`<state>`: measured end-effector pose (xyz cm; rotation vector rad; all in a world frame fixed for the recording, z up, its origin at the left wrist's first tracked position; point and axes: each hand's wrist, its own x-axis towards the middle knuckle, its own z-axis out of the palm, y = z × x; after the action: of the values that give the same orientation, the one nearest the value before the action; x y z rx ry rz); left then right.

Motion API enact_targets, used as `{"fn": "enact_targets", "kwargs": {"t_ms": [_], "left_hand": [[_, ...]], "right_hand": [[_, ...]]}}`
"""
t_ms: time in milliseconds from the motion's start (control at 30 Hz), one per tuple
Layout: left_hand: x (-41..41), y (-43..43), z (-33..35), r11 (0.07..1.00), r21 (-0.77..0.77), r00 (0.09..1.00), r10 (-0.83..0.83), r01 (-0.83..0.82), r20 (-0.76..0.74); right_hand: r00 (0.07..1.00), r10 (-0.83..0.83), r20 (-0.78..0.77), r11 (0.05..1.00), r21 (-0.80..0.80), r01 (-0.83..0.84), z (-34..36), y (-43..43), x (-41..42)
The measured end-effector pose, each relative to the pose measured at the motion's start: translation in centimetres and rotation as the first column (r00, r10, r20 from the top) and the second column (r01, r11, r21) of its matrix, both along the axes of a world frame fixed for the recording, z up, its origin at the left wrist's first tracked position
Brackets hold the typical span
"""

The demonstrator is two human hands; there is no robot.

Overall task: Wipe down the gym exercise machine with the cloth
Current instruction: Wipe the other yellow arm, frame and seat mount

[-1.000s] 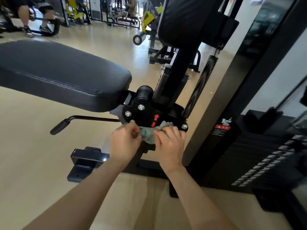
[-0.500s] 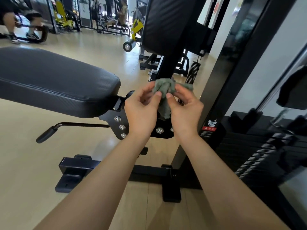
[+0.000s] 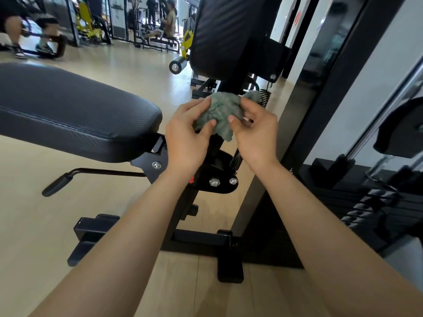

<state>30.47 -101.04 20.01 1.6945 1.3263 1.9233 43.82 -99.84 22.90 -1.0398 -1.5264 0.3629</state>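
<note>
Both L hand (image 3: 185, 139), R hand (image 3: 257, 133) on cloth (image 3: 217, 110)

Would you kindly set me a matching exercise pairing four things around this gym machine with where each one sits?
Things: 1 crumpled green cloth; 2 padded black seat; 3 black lever with rubber grip; 4 silver hex bolt.
Places: A on the black bracket plate; B under the seat, above the floor; C pinched between left hand and right hand; D level, beside the left hand.
Pairs: 1-C; 2-D; 3-B; 4-A.
</note>
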Motion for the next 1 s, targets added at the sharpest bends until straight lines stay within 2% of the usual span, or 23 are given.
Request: {"fn": "enact_targets", "kwargs": {"t_ms": [100,200,300,400,500,567,633,700,767,800,867,933,1000], "left_hand": [[-0.5,0.1,-0.3,0.995,0.019,0.996,0.094,-0.094,-0.007],[-1.0,-0.3,-1.6,0.986,0.018,0.982,0.168,-0.167,-0.082],[-1.4,-1.4,-3.9,0.988,0.012,0.959,0.153,-0.154,-0.239],[-1.5,-2.4,-6.1,0.992,0.033,0.887,0.126,-0.125,-0.444],[-1.8,-3.3,-8.4,0.993,-0.078,0.864,0.033,-0.084,-0.502],[-1.9,-3.8,-10.1,0.974,-0.215,0.868,-0.05,-0.066,-0.494],[-1.6,-4.2,-11.6,0.925,-0.381,0.921,-0.141,-0.008,-0.362],[-0.8,-4.5,-12.8,0.806,-0.553,0.961,-0.274,0.209,-0.037],[-0.2,-4.7,-13.8,0.648,-0.594,0.879,-0.362,0.477,0.312],[-0.2,-4.8,-14.1,0.597,-0.573,0.827,-0.372,0.561,0.422],[-0.7,-4.6,-14.7,0.593,-0.556,0.807,-0.338,0.582,0.484],[-1.2,-4.5,-15.3,0.646,-0.57,0.843,-0.237,0.508,0.482],[-1.6,-4.5,-16.1,0.691,-0.612,0.875,-0.061,0.384,0.48]], "right_hand": [[0.99,-0.119,0.074,0.987,0.119,0.109,-1.0,-0.3,0.2],[0.978,-0.132,0.164,0.984,0.139,0.11,-2.8,-0.9,0.3],[0.933,-0.093,0.348,0.996,0.04,0.085,-5.9,-1.7,0.5],[0.94,-0.028,0.341,0.998,-0.038,0.044,-8.5,-2.6,1.4],[0.94,0.006,0.341,0.995,-0.095,0.028,-9.8,-3.3,2.7],[0.928,0.041,0.371,0.982,-0.185,0.03,-10.7,-3.9,3.6],[0.912,0.106,0.396,0.958,-0.287,0.013,-11.8,-4.8,4.0],[0.926,0.194,0.325,0.915,-0.401,-0.051,-12.9,-5.6,4.1],[0.957,0.241,0.161,0.865,-0.483,-0.137,-13.6,-6.1,4.0],[0.965,0.252,0.078,0.845,-0.504,-0.18,-13.8,-6.1,4.0],[0.973,0.232,-0.003,0.848,-0.489,-0.203,-14.0,-5.9,3.9],[0.987,0.116,0.109,0.932,-0.355,-0.07,-14.1,-5.7,3.7],[0.962,-0.028,0.272,0.993,-0.102,0.058,-14.1,-5.5,3.7]]}}
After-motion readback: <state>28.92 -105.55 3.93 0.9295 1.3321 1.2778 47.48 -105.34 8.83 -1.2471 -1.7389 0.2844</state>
